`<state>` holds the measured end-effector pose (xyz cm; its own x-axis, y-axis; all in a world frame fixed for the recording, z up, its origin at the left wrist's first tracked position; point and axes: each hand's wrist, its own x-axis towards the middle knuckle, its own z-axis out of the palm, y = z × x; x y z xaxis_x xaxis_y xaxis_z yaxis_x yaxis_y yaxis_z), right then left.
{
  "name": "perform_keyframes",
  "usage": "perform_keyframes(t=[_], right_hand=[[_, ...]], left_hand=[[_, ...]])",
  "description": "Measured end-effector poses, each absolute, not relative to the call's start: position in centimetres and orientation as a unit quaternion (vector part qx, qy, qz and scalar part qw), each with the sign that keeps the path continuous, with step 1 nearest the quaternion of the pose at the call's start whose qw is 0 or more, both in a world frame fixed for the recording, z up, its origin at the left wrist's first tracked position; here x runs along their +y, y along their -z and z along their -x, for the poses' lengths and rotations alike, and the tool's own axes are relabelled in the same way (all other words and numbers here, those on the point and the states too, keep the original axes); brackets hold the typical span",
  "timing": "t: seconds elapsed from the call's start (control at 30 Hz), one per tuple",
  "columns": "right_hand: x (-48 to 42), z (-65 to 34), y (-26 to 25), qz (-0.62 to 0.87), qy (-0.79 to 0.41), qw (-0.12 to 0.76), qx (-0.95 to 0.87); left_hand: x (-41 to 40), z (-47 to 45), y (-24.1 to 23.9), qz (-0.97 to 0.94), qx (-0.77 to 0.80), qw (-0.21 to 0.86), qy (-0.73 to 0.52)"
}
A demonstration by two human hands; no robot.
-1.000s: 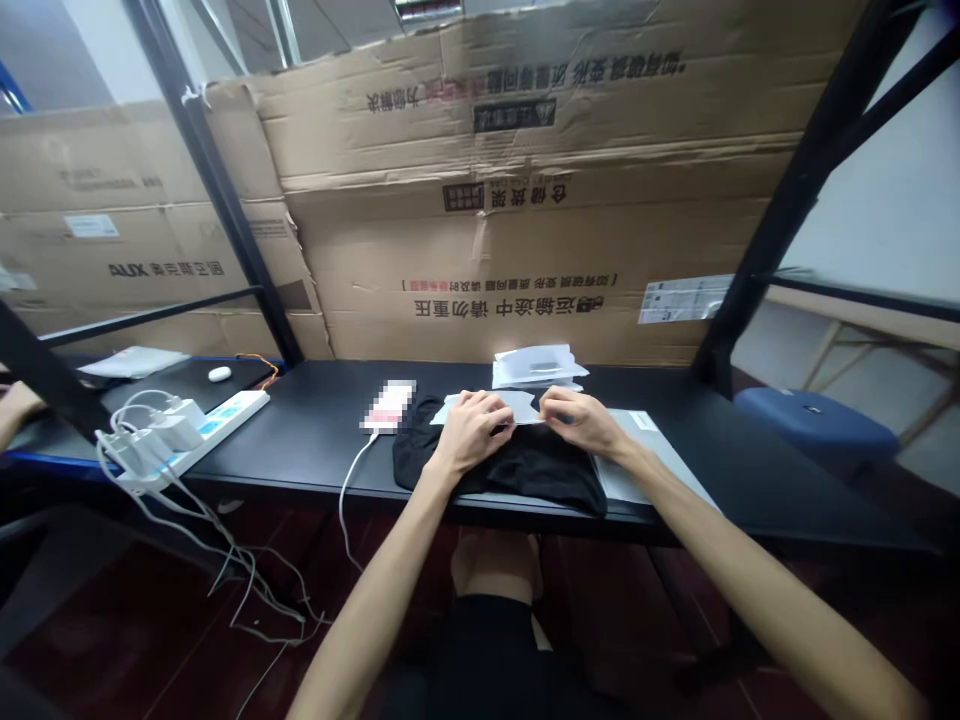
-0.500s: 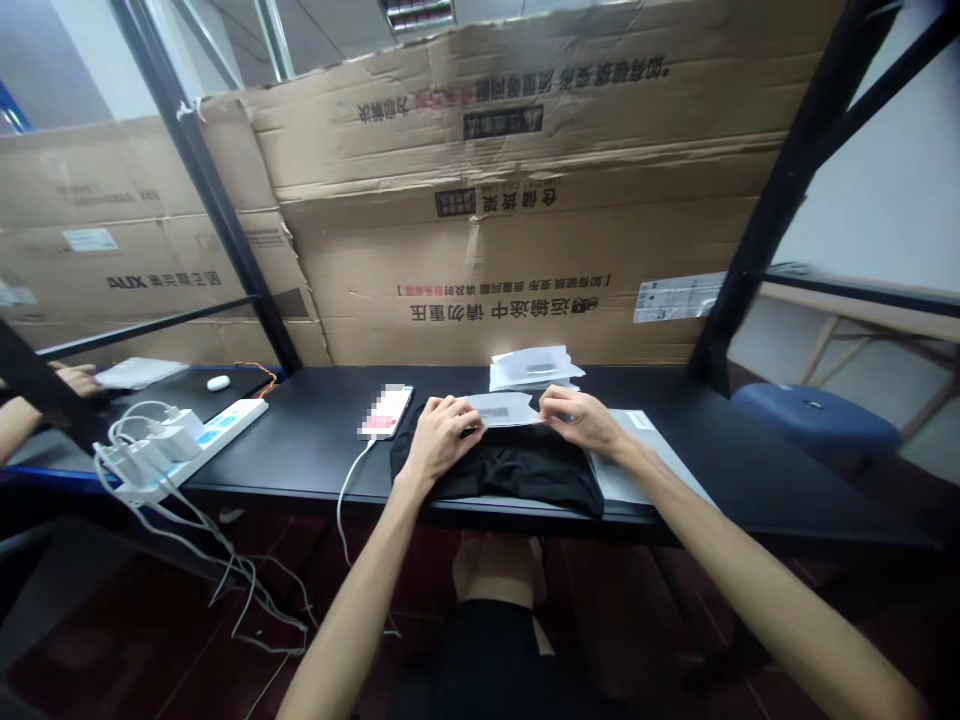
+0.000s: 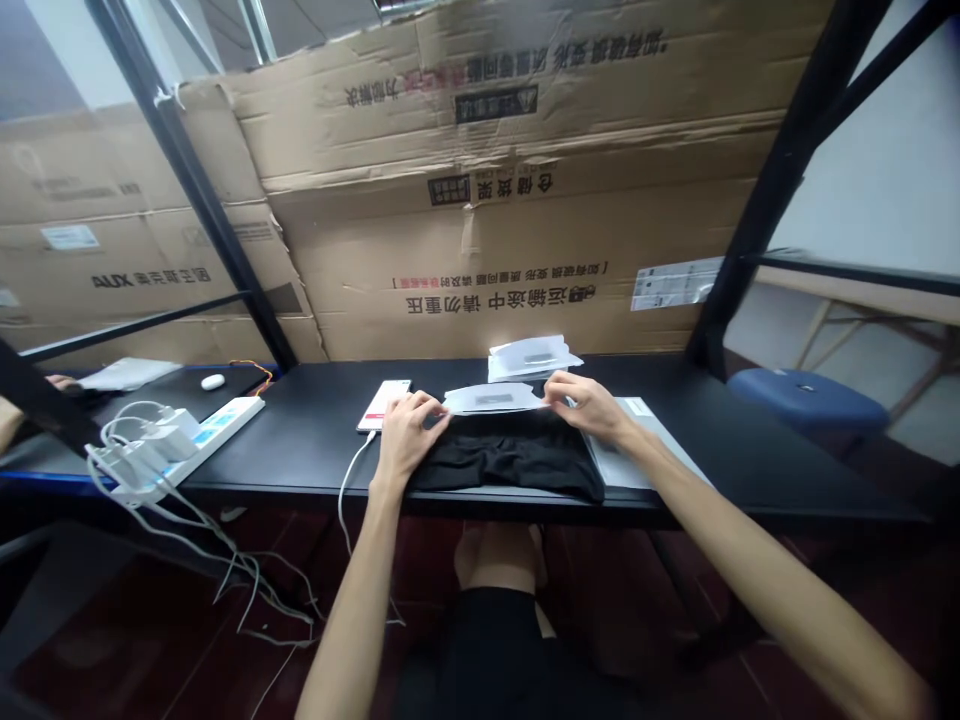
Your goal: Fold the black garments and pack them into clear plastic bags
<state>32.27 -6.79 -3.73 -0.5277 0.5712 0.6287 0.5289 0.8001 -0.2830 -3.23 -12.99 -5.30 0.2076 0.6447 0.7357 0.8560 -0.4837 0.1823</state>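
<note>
My left hand (image 3: pixel 405 437) and my right hand (image 3: pixel 587 407) pinch the two ends of a flat white packet (image 3: pixel 493 398), which has a grey label at its centre. The packet is held just above the far edge of a folded black garment (image 3: pixel 506 462). The garment lies on a black table (image 3: pixel 300 440). A smartphone (image 3: pixel 384 404) lies just beyond my left hand, with a white cable (image 3: pixel 348 500) running from it over the table edge. Behind the packet stands a stack of similar white packets (image 3: pixel 534 358). A grey flat sheet (image 3: pixel 626 450) lies under my right wrist.
At the left of the table are a white power strip (image 3: pixel 180 443) with chargers and tangled cables, a white mouse (image 3: pixel 213 381), and a white sheet (image 3: pixel 129 373). A co-worker's hand (image 3: pixel 61 381) shows at far left. Large cardboard sheets (image 3: pixel 487 240) stand behind. A blue stool (image 3: pixel 806 398) sits right.
The packet has risen off the garment and now lies stretched between my hands. My left hand has moved left and away from the garment's middle. The view has tilted slightly.
</note>
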Motion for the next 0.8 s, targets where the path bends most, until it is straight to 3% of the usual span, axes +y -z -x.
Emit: perform_keyframes(t=[0.27,0.47,0.8], right_hand=[[-6.7,-32.3,4.3,0.308,-0.034,0.379,-0.872],[-6.9,-32.1,4.3,0.297,-0.038,0.378,-0.876],[-7.3,-31.9,3.9,0.293,-0.049,0.382,-0.875]], left_hand=[[-13.6,2.1,4.7,0.806,-0.441,0.085,0.385],[-13.3,-0.1,3.7,0.856,-0.377,0.136,0.327],[-12.6,-3.4,3.2,0.849,-0.406,0.179,0.287]])
